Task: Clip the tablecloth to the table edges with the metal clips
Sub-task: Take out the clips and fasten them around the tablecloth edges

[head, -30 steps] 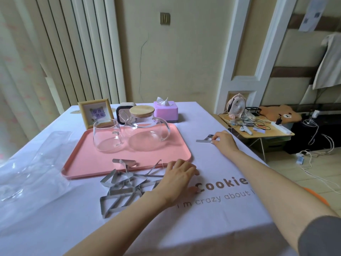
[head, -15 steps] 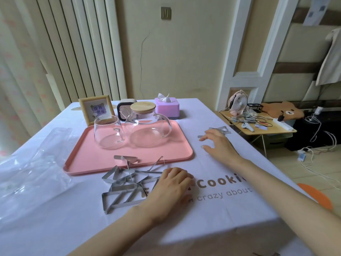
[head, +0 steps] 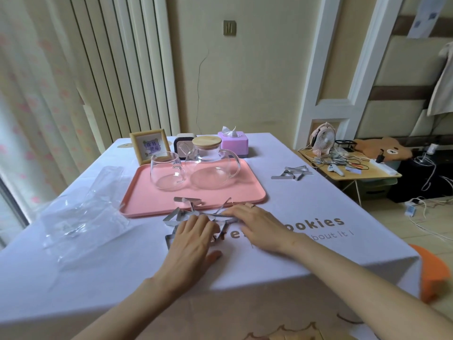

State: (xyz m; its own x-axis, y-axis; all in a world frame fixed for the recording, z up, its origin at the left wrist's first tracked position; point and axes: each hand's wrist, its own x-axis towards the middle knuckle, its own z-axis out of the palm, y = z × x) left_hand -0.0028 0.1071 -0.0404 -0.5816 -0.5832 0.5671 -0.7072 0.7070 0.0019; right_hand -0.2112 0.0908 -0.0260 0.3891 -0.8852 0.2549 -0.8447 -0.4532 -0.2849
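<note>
Resting on the clips (head: 187,200) heaped beside the tray (head: 245,199), the left hand (head: 193,239) lay flat, likely steadying them; the right hand (head: 259,224) touched one, its grip unclear. Spare clips (head: 291,173) waited near the cloth (head: 117,271) edge.

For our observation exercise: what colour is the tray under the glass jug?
The tray is plain pink, seen best in the head view.

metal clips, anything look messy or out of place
Most metal clips lie in a tangled heap by the pink tray, under the left hand and right hand; a few loose clips sit apart near the table's right edge. A crumpled plastic bag sprawls at left.
</note>
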